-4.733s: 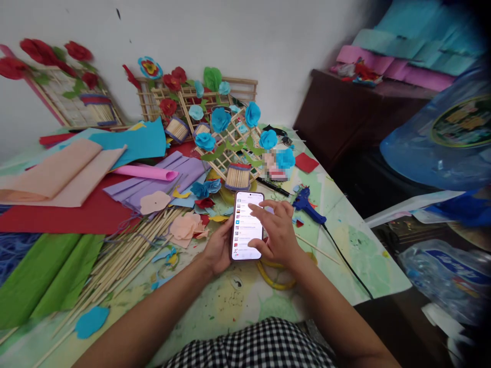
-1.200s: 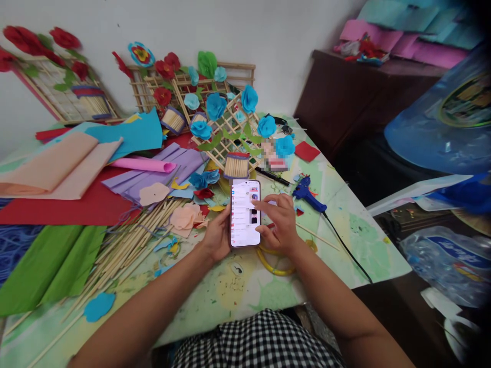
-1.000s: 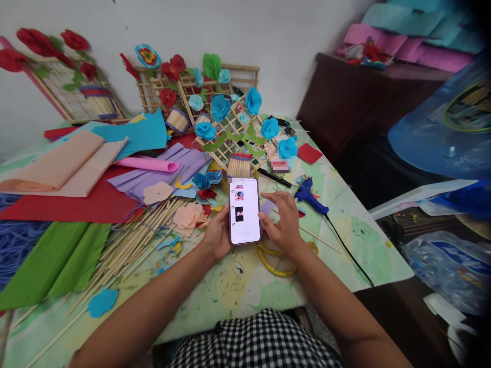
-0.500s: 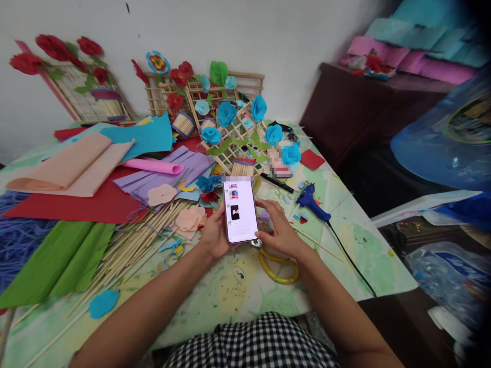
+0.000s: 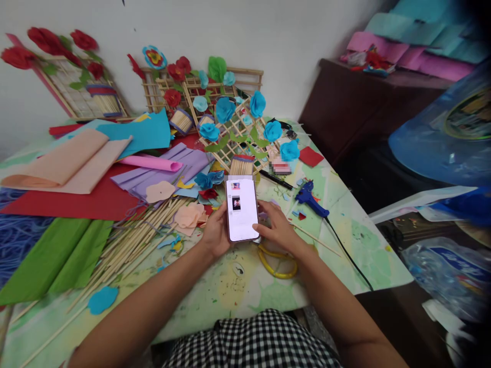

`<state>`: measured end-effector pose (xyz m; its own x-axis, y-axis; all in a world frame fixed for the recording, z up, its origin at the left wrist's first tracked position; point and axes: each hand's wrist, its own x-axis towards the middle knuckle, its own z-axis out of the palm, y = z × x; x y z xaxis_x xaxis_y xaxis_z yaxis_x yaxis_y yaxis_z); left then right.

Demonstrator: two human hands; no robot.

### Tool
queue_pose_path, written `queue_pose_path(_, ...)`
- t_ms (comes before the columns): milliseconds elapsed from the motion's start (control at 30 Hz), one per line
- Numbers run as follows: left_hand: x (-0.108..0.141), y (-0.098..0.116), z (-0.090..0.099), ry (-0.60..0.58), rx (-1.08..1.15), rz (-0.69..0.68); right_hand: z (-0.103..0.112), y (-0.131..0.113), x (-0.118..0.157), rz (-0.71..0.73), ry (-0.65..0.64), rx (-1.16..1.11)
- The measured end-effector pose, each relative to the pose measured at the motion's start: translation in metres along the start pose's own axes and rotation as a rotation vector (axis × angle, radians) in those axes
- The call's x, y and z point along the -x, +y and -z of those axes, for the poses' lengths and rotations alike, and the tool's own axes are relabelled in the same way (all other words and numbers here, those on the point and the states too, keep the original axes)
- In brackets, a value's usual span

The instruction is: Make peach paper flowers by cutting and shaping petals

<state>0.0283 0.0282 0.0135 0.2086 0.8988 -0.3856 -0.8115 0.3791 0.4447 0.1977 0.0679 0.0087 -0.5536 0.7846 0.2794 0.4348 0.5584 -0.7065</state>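
Observation:
A lit phone (image 5: 244,220) is held upright over the middle of the table, its pale screen facing me. My left hand (image 5: 217,231) grips its left edge, fingers closed round the side and back. On the other side my right hand (image 5: 276,228) supports the right edge, with the thumb on the lower right of the screen. Below the right hand lies a yellow ring-shaped object (image 5: 278,273), perhaps scissor handles. A blue glue gun (image 5: 312,200) rests right of the hands, and a peach paper flower (image 5: 188,219) lies to the left.
Wooden sticks (image 5: 141,237), green paper (image 5: 57,255) and red paper (image 5: 69,204) spread across the left. Behind the phone stands a stick lattice with blue flowers (image 5: 225,110). The glue gun's black cord (image 5: 349,255) runs over the table's right edge.
The screen content has scrolled, with the pictures on it higher up. My right thumb has moved slightly up and left on the screen. The whole view has shifted a little.

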Motion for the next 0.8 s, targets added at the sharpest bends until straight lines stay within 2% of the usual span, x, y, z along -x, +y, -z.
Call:
queue_pose_path(233, -0.002, -0.008, 0.003, 0.044, -0.064, -0.029, -0.006, -0.001, -0.002, -0.092, -0.054, -0.056)
queue_pose_path(467, 0.000, -0.013, 0.000, 0.068, -0.077, -0.045, -0.010, -0.002, 0.000, -0.192, 0.012, 0.053)
queue_pose_path(800, -0.002, -0.012, 0.002, 0.055, -0.089, -0.036, -0.007, -0.001, 0.000, -0.156, -0.026, -0.046)
